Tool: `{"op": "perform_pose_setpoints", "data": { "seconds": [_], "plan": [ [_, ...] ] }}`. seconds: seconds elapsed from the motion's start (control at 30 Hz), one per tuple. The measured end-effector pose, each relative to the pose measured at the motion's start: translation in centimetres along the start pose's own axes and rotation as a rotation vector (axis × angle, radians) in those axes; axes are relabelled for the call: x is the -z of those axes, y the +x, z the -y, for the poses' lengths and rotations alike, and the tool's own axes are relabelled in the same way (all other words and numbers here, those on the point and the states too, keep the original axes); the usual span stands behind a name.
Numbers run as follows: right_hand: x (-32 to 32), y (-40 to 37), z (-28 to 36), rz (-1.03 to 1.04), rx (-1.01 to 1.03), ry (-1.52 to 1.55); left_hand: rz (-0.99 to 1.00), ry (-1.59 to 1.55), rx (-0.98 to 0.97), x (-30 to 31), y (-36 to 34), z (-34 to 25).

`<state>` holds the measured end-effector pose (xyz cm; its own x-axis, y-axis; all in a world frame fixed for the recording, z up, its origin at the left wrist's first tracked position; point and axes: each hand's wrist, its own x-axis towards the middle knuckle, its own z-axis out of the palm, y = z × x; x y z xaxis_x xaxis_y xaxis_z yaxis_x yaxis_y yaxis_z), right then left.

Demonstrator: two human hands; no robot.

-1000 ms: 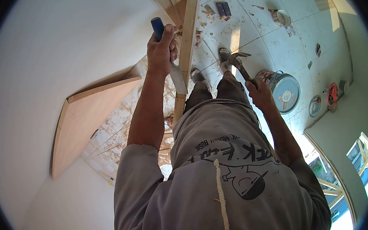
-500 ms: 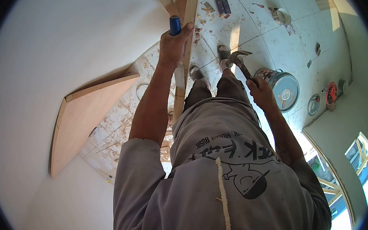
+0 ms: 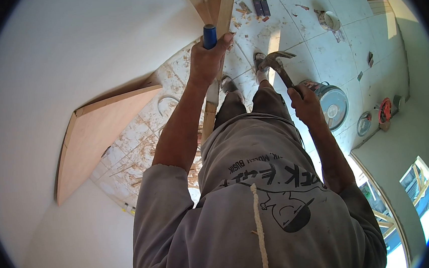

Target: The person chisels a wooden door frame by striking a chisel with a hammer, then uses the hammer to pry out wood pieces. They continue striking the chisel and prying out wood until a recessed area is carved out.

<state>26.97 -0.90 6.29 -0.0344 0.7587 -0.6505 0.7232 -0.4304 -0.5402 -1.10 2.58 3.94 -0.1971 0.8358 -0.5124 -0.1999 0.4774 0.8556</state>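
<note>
Steadiness first: clamping the left hand (image 3: 208, 61) in a closed grip round the blue-handled chisel (image 3: 209, 36), blade against the wooden batten (image 3: 226, 2) at twelve o'clock; poising the claw hammer (image 3: 281, 71), clenched in the right hand (image 3: 304, 104) at two o'clock, aiming squarely at the handle's end.

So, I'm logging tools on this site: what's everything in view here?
wooden strip: one, pale, upright ahead
chisel: one, blue handle, beside the strip
hammer: one, dark head, raised at right
plywood board: one, tan, by left wall
bucket: one, bluish, floor right
reel: one, orange, floor far right
wood chips: many, pale, on tiles
left hand: one, bare, gripping chisel
right hand: one, bare, gripping hammer
</note>
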Motion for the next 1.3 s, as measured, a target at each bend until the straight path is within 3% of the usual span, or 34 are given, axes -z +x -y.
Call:
{"op": "perform_pose_setpoints", "data": {
  "seconds": [0.47,0.7,0.77,0.83,0.93,1.0,1.07,1.1,1.13,1.2,1.23,1.27,1.3],
  "plan": [
    [2.2,-0.3,4.8,-0.013,0.082,0.093,-0.074,0.197,-0.038,-0.9,1.0,0.2],
    [6.6,-0.2,12.9,-0.116,0.321,0.239,-0.074,0.135,-0.051,-2.0,0.8,-0.1],
    [6.9,1.4,13.6,-0.124,0.352,0.226,-0.071,0.183,-0.136,-2.3,0.6,-0.4],
    [6.9,3.2,14.0,-0.102,0.565,-0.028,-0.088,0.201,-0.138,-2.5,0.8,0.4],
    [7.6,4.6,14.7,0.015,0.598,-0.273,-0.105,0.183,-0.116,-2.4,1.1,0.8],
    [8.6,4.8,15.7,0.036,0.588,-0.333,-0.120,0.142,-0.089,-2.3,1.5,0.7],
    [9.4,4.0,17.8,0.057,0.246,-0.153,-0.121,0.217,-0.126,-2.0,1.6,0.8],
    [8.8,4.9,16.8,-0.055,0.518,-0.055,-0.124,0.217,-0.122,-1.9,2.0,1.2],
    [8.4,5.4,16.6,-0.055,0.519,-0.057,-0.089,0.270,-0.181,-2.2,2.4,1.4],
    [7.8,6.3,15.9,-0.070,0.870,-0.435,-0.040,0.327,-0.238,-2.5,2.7,1.8],
    [7.5,7.3,16.3,0.019,0.722,-0.421,-0.056,0.246,-0.145,-2.7,2.5,1.1],
    [7.8,7.3,16.1,0.018,0.718,-0.418,-0.077,0.166,-0.046,-2.8,2.3,0.8],
    [8.4,7.1,16.0,0.057,0.551,-0.297,-0.079,0.167,-0.043,-2.6,2.5,0.9]
  ]
}}
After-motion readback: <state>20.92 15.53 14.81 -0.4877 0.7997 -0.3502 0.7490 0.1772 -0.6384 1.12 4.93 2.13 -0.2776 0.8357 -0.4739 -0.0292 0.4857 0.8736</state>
